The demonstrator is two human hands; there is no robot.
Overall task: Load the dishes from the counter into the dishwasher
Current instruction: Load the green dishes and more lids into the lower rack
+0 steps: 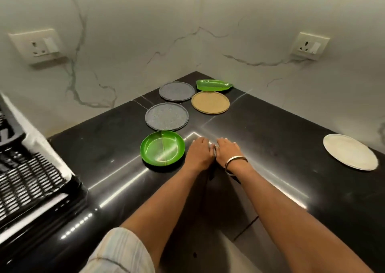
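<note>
While both hands (210,151) rest together, green plate (162,147) lies just left.

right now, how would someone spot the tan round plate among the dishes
Look to the far corner of the black stone counter. The tan round plate lies flat there, just before the green leaf-shaped dish. It is the only tan piece; its neighbours are grey or green.

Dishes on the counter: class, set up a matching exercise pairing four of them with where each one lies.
Things:
1. round green plate
2. tan plate
3. white plate
4. leaf-shaped green dish

Places:
A. deepest in the corner
B. alone on the right
C. beside the left hand
D. just in front of the leaf-shaped dish

Pairs: 1-C, 2-D, 3-B, 4-A
</note>
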